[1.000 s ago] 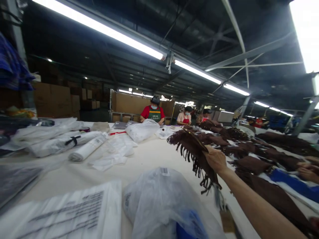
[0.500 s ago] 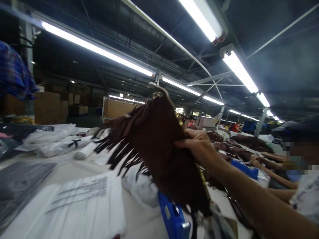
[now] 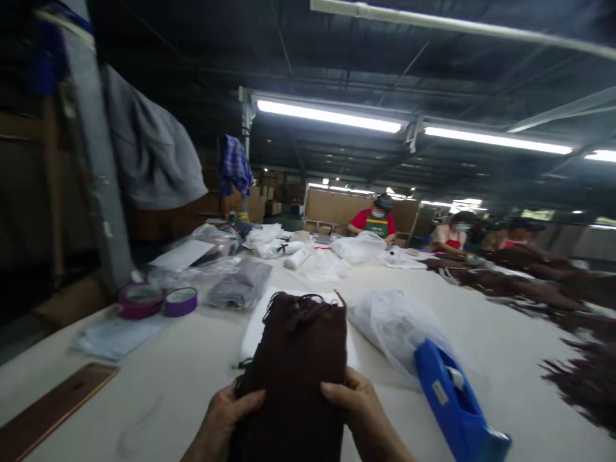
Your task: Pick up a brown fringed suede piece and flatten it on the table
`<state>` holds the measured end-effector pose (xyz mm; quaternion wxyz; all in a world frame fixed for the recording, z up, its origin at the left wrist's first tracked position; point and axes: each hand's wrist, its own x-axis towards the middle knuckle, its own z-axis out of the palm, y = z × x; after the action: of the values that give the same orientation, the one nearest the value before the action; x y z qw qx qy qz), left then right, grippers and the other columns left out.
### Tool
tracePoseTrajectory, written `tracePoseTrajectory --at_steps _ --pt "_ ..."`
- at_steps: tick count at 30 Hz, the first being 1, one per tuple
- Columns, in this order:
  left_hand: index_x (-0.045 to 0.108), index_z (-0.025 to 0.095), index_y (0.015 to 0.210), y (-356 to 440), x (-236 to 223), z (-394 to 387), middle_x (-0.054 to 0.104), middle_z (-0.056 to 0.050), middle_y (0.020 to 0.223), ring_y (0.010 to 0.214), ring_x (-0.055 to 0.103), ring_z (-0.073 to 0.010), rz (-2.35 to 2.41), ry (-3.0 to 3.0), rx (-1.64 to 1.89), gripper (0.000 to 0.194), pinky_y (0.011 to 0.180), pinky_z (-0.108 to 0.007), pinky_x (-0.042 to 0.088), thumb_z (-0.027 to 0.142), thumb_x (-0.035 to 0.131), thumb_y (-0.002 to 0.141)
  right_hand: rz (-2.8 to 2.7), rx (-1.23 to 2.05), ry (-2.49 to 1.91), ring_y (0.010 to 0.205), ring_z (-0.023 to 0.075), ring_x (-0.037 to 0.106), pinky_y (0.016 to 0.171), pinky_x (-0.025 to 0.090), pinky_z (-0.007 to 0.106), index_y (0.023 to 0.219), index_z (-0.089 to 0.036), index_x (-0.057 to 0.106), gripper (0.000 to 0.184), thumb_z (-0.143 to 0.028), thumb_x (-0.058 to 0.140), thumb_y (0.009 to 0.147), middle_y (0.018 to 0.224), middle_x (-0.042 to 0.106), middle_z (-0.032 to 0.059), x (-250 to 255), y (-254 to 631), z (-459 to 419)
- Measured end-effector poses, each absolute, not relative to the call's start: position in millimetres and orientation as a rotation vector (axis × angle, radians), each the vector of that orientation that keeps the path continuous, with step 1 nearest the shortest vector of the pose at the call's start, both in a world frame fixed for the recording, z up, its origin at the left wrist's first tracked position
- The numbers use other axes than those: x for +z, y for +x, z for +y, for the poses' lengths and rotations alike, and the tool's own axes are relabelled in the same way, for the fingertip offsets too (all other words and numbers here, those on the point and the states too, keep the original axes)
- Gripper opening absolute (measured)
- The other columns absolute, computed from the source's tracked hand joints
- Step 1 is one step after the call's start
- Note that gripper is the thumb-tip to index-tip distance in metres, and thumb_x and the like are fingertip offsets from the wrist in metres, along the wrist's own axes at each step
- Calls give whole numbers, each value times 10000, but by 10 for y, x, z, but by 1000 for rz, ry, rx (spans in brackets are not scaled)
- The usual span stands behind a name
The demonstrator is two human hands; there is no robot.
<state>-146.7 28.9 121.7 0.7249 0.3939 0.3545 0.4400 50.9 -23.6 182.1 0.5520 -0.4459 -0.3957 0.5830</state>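
A dark brown fringed bag (image 3: 301, 378) stands up in front of me above the table, its fringe gathered along the top and left side. My left hand (image 3: 224, 410) grips its left edge, thumb on the near face. On the opposite edge, my right hand (image 3: 359, 404) is closed with its thumb pressed against the same face. The fingers behind the bag are hidden. Behind it lies a white stack of sheets or bags (image 3: 255, 330), partly covered. To the right sits a blue tape dispenser (image 3: 455, 398) beside crumpled clear plastic bags (image 3: 399, 321).
At left lie a phone (image 3: 58, 404), purple tape rolls (image 3: 180, 301) and grey garments in plastic (image 3: 240, 282). Brown fringed pieces (image 3: 587, 378) pile up at right. Across the white table (image 3: 510, 385) a person in red (image 3: 378, 221) works, with others farther right.
The bag has come down from a raised, slanted position to upright in front of me. My left hand now shows, holding it too. The view has turned left.
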Motion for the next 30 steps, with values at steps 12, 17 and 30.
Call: tracePoseTrajectory --at_steps 12,17,30 --pt "615 111 1114 -1431 1522 582 712 -118 955 927 657 -297 540 908 894 657 898 -398 485 411 830 571 -942 1000 -1265 823 260 600 686 479 339 927 -200 677 529 -658 602 675 859 689 54 2067 355 -271" --pt "625 109 1109 -1320 1272 530 710 -128 937 962 636 -338 504 879 947 705 902 -442 472 411 848 512 -1005 818 -1344 703 207 534 607 439 290 745 -182 670 460 -631 582 692 695 623 23 2100 321 -385" --pt "674 118 952 -1322 1735 591 720 -37 866 933 651 -295 497 1044 915 411 869 -389 481 228 760 566 -1235 577 -1333 753 212 591 637 479 272 662 -185 618 372 -546 564 738 682 638 8 2358 357 -234"
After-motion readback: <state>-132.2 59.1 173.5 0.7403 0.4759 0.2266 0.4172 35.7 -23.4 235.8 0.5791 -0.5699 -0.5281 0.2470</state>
